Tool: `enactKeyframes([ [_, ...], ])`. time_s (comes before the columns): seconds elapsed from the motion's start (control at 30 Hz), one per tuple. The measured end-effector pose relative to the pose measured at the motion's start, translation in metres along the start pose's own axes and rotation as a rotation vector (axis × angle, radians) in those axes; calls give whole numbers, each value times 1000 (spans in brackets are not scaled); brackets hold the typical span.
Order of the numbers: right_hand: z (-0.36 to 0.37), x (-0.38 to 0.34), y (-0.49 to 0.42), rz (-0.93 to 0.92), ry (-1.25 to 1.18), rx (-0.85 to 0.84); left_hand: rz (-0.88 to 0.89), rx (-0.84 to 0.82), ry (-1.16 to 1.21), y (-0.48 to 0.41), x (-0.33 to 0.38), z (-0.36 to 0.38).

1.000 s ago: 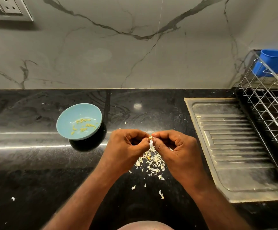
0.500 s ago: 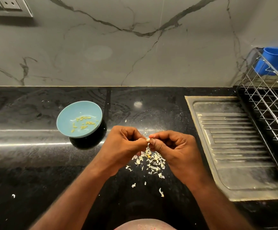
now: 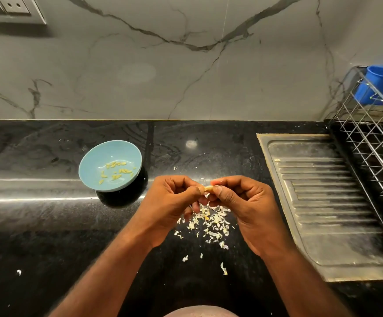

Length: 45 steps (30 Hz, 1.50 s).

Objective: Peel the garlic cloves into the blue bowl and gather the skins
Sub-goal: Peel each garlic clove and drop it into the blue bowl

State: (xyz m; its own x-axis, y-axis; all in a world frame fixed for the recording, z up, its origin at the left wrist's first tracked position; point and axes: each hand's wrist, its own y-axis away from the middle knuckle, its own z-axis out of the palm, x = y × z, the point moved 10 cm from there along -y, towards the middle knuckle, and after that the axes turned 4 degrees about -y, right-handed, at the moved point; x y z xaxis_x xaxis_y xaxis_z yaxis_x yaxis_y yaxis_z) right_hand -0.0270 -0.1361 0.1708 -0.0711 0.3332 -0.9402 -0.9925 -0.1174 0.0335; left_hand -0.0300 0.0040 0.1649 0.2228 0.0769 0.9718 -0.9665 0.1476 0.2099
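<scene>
A small pale garlic clove (image 3: 208, 188) is pinched between the thumbs and fingertips of my left hand (image 3: 174, 202) and my right hand (image 3: 245, 207), both curled and meeting above the black counter. Under my hands lies a loose heap of white garlic skins (image 3: 211, 221), with a few stray flakes nearer me. The blue bowl (image 3: 90, 165) stands to the left of my hands and holds several peeled yellowish cloves (image 3: 116, 170).
A steel sink drainboard (image 3: 323, 202) is set into the counter on the right. Beyond it stands a wire dish rack (image 3: 378, 143) holding a blue plastic cup (image 3: 382, 85). A grey marble wall runs along the back, with a socket plate at top left.
Both hands stay pinched on the clove, working it with small finger shifts. The hands and the skin heap sit slightly higher in the view.
</scene>
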Motion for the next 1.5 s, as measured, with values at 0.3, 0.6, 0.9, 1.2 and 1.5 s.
enactKeyframes([
  [0.3, 1, -22, 0, -134, 508, -55, 84, -71, -167, -3, 7, 3],
  [0.6, 10, -40, 3, -352, 746, -132, 63, -178, -117, 1, 5, 9],
  [0.9, 24, -37, 3, -399, 837, -226, 15, -125, -115, -3, 3, 3],
  [1.2, -2, -7, -5, -38, 133, -22, -12, 4, -155, -5, -1, 1],
  [1.5, -11, 0, 0, -23, 66, 50, 24, 75, -476, 1, 5, -3],
])
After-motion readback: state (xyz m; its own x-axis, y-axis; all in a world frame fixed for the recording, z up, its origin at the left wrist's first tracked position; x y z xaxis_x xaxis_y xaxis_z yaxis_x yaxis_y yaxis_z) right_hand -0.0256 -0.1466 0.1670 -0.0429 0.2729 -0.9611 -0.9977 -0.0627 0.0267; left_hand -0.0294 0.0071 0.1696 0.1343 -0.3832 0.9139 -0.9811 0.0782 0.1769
